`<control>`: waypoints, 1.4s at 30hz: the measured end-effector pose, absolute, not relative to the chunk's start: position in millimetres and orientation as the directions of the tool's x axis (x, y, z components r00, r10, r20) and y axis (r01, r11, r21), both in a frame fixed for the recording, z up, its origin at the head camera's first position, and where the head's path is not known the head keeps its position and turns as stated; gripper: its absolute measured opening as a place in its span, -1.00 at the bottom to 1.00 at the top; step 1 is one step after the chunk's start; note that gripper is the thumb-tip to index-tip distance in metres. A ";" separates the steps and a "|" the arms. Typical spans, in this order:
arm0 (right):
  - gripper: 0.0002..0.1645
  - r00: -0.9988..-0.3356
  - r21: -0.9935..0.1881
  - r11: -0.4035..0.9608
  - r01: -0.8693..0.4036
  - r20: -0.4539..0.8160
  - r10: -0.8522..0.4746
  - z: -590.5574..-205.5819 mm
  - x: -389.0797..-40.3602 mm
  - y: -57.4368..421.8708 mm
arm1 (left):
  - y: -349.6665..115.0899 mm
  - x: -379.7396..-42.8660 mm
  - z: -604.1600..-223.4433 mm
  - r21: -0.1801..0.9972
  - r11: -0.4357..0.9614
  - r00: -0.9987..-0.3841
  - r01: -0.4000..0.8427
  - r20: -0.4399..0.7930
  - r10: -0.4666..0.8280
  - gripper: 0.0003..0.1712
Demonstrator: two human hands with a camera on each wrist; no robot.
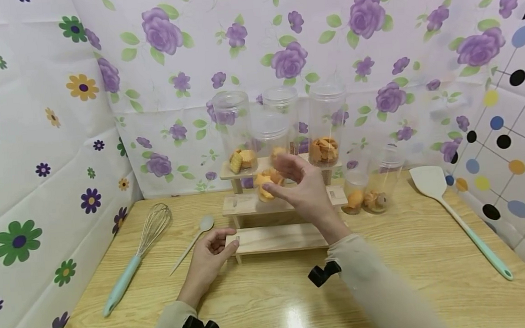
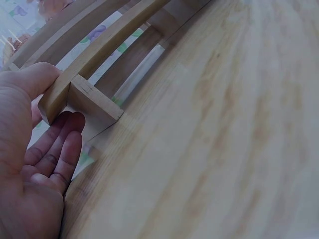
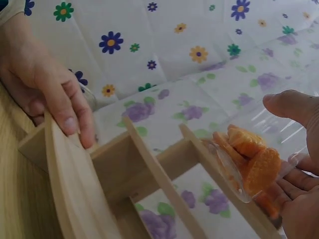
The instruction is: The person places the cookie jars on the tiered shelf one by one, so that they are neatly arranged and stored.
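A three-step wooden display rack [image 1: 276,239] stands in the middle. My left hand [image 1: 214,252] holds the left end of its lowest step, thumb above and fingertips beneath in the left wrist view. My right hand [image 1: 307,191] holds a clear jar [image 1: 270,133] at the middle step, with thumb and fingers on either side of it. Orange snack pieces [image 3: 256,154] lie in the jar's bottom. On the top step stand a jar with yellow biscuits [image 1: 242,160], a jar with orange-brown snacks [image 1: 325,151] and another jar [image 1: 281,100] behind the held one.
Two more clear jars with snacks, one [image 1: 356,198] beside the other [image 1: 377,199], stand right of the rack. A whisk [image 1: 137,259] and a pale spoon [image 1: 199,233] lie on the left of the wooden table [image 1: 261,294]. A white-headed spatula [image 1: 455,212] lies far right. Patterned cloths surround the table.
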State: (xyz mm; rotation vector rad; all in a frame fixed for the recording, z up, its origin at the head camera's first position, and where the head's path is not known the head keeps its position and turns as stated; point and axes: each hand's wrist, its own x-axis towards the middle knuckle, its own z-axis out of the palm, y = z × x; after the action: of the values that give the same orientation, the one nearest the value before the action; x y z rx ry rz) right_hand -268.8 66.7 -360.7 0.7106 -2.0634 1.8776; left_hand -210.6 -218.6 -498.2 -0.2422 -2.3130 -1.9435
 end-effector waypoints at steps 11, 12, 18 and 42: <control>-0.08 -0.897 -0.905 0.064 -0.420 0.404 -0.180 -378.5 -271.8 25.3 | -217.1 -210.8 -497.7 0.967 0.181 -0.984 0.181 0.177 0.035 -0.64; -0.07 -0.898 -0.906 0.065 -0.417 0.401 -0.180 -379.3 -271.9 22.3 | -216.8 -210.9 -497.9 0.966 0.183 -0.983 0.182 0.179 0.035 -0.63; -0.10 -0.900 -0.904 0.077 -0.421 0.406 -0.160 -384.0 -270.0 8.4 | -216.6 -211.4 -498.9 0.965 0.185 -0.982 0.188 0.183 0.041 -0.65; -0.08 -0.870 -0.855 0.159 -0.493 0.481 -0.110 -399.6 -271.3 -13.5 | -218.2 -210.3 -497.4 0.964 0.189 -0.982 0.188 0.184 0.040 -0.68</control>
State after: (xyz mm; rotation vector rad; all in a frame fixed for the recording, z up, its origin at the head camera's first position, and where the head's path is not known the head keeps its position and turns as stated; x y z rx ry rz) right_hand -271.3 -13.5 -399.6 0.5794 -2.1346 1.7641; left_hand -210.3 -218.2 -497.4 -0.2247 -2.3292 -1.9163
